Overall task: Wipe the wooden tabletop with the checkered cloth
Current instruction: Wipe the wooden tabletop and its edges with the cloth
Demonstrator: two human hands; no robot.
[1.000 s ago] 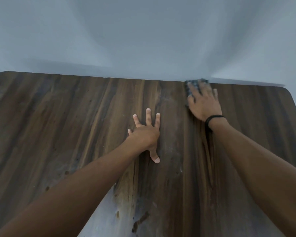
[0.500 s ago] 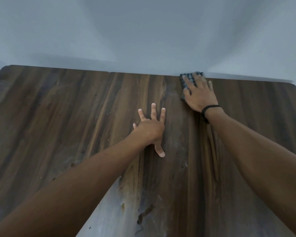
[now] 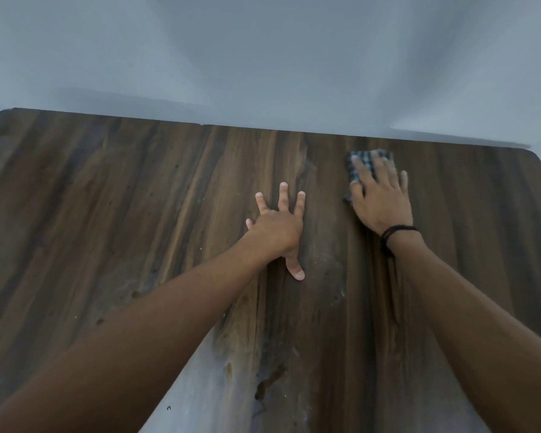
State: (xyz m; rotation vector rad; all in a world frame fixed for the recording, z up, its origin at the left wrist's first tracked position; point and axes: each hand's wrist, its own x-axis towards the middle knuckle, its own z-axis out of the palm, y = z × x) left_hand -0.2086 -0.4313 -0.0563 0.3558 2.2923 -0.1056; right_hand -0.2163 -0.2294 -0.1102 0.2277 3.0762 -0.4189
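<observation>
I see the right hand has drawn the cloth back from the far edge of the table, fingers flat and pressing it down toward the far right. The left hand stays spread on the wood, holding nothing. I judge a pull stroke is under way, with most of the top still to be wiped.

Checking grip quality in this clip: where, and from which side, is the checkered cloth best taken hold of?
Its middle, from straight above, palm down: the checkered cloth lies flat on the wooden tabletop, showing no raised edge to pinch. The right hand presses it so, fingers straight.
</observation>
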